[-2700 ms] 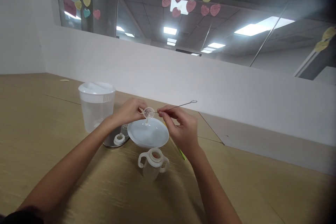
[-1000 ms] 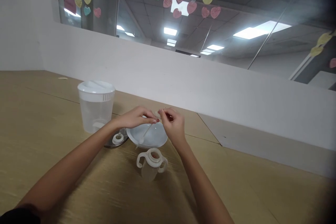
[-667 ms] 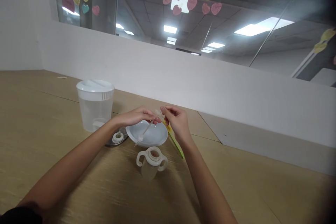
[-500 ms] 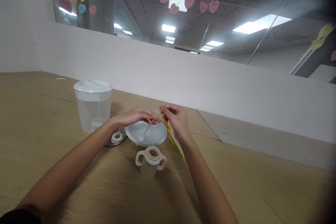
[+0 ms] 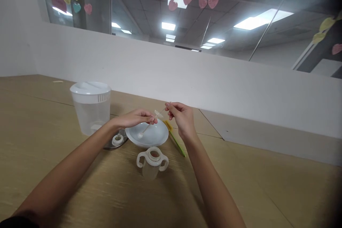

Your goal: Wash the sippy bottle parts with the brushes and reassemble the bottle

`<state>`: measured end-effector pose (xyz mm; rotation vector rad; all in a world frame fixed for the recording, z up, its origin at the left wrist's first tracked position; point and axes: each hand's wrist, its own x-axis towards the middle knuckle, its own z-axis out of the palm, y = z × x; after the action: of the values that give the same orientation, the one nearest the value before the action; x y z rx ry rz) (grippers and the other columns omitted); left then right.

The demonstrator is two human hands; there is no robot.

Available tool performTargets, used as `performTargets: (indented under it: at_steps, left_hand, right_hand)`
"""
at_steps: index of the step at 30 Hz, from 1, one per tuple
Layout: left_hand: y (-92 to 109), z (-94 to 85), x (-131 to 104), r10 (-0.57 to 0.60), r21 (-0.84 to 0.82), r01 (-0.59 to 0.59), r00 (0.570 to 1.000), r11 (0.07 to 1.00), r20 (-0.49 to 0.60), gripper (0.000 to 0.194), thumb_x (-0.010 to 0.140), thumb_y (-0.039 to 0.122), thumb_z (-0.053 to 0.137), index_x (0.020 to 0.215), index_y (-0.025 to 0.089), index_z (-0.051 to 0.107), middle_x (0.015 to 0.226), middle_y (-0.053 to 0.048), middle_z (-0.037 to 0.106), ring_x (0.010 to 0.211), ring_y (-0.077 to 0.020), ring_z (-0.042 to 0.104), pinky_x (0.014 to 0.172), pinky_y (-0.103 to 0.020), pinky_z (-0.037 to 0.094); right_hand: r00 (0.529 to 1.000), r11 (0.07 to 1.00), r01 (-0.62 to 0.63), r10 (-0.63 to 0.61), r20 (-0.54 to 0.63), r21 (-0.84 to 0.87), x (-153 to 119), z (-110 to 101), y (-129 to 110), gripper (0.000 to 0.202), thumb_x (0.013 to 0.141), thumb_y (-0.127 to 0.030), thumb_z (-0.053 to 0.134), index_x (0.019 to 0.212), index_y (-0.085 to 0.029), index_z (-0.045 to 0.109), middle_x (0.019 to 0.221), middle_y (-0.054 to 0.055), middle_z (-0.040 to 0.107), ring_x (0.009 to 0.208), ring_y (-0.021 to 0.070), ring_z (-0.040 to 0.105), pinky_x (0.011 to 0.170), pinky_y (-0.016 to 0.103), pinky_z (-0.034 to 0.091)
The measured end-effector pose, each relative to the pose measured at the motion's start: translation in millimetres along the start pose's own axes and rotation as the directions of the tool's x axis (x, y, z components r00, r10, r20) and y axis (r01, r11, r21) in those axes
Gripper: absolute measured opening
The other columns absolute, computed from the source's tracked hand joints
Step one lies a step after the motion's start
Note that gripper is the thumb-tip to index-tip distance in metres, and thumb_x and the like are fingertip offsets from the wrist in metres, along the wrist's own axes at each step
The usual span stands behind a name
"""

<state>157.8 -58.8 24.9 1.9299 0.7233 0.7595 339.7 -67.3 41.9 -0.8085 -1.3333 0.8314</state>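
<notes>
My left hand (image 5: 141,117) is closed on a slim drinking straw (image 5: 146,127) with a white weighted ball at its lower end, slanting over a white bowl (image 5: 130,139). At the straw's upper end is a translucent flared piece (image 5: 158,114). My right hand (image 5: 180,115) pinches a thin wire-like rod (image 5: 161,111), which runs down toward the straw's top; whether it is inside the straw I cannot tell. Nearer to me, a two-handled sippy cup (image 5: 151,167) stands upright with its mouth uncovered.
Left of the bowl, a white collar-like cup part (image 5: 117,139) lies on a dark round dish (image 5: 108,146). Behind it stands a lidded translucent bucket (image 5: 91,114) holding liquid. A green-handled brush (image 5: 177,144) with a yellow head lies right of the bowl. A white wall (image 5: 160,74) borders the table.
My right hand has moved slightly up and away from my left, and more of the thin rod shows between them. The straw's ball end has shifted left, over the bowl.
</notes>
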Motion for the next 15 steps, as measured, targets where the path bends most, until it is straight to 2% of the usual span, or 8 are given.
performTargets:
  at_steps: [8,15]
  left_hand:
    - [0.4,-2.8,-0.5,0.055,0.075,-0.056,0.998,0.996,0.006,0.027,0.086,0.036,0.047,0.085,0.014,0.062,0.088,-0.004,0.063,0.087,-0.0150,0.053,0.079,-0.025,0.039]
    - [6.1,-4.2,-2.2,0.096,0.190,-0.095,0.995,0.977,0.004,0.032,0.087,0.040,0.042,0.083,0.015,0.061,0.093,-0.004,0.064,0.091,-0.0164,0.054,0.081,-0.024,0.039]
  right_hand:
    - [0.986,0.996,0.092,-0.088,-0.141,0.018,7.9,-20.5,-11.7,0.016,0.061,-0.028,0.072,0.061,-0.013,0.065,0.056,0.000,0.060,0.046,0.0061,0.044,0.044,0.021,0.038]
    - [0.945,0.987,0.140,-0.109,-0.308,0.082,11.8,-42.6,-30.6,0.013,0.056,-0.023,0.074,0.060,-0.013,0.066,0.055,0.000,0.059,0.046,0.0047,0.044,0.042,0.019,0.036]
